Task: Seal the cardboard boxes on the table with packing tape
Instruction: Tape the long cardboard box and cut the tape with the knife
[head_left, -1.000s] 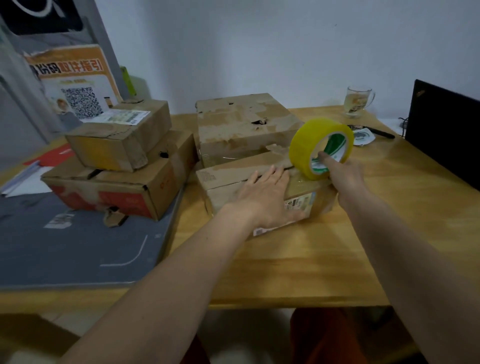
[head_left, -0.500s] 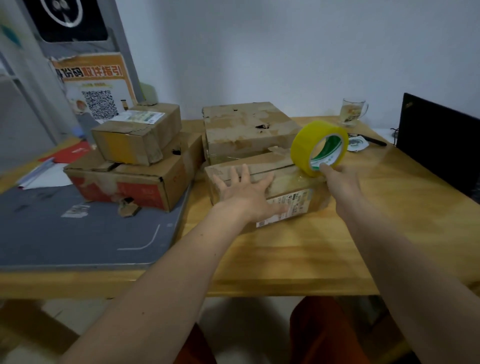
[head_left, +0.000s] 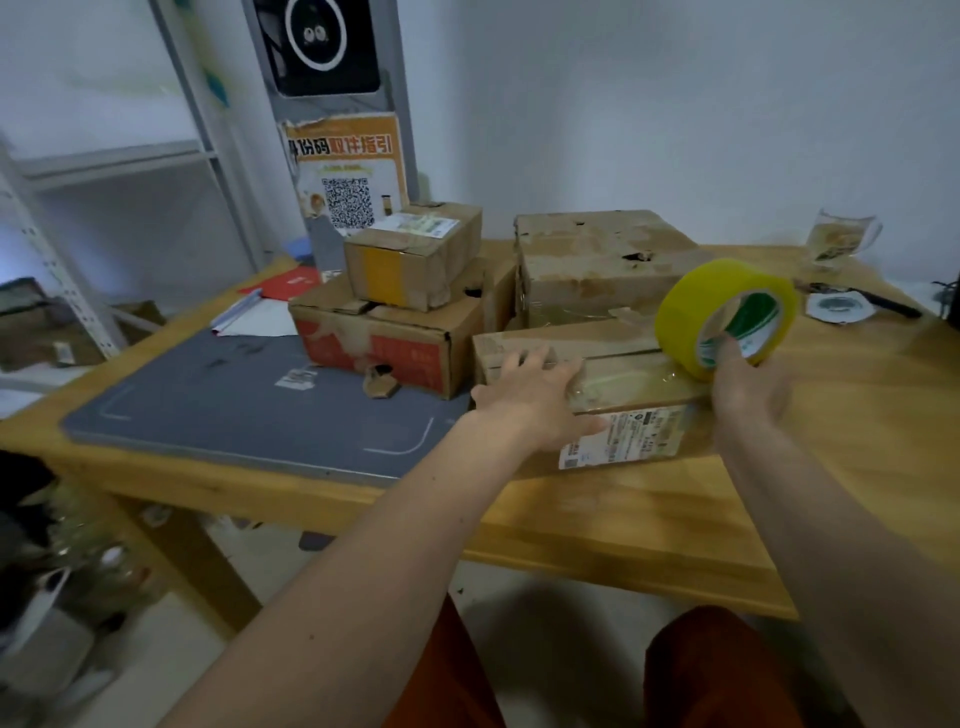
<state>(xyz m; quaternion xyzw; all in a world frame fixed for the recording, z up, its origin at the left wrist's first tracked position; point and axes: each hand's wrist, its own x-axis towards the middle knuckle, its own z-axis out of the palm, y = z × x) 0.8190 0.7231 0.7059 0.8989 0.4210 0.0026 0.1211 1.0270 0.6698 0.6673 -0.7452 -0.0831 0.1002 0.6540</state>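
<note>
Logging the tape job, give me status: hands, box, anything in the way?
Left hand flat on the near box. Right hand grips the yellow tape roll at the box's right end, clear strip across the top. Nothing blocking.

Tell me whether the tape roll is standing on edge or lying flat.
On edge: the tape roll shows its open core sideways, atop the box.

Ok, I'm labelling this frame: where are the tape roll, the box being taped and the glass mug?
tape roll (head_left: 691, 312): head view, yellow outer band.
box being taped (head_left: 631, 376): head view, top face.
glass mug (head_left: 839, 240): head view, body.
</note>
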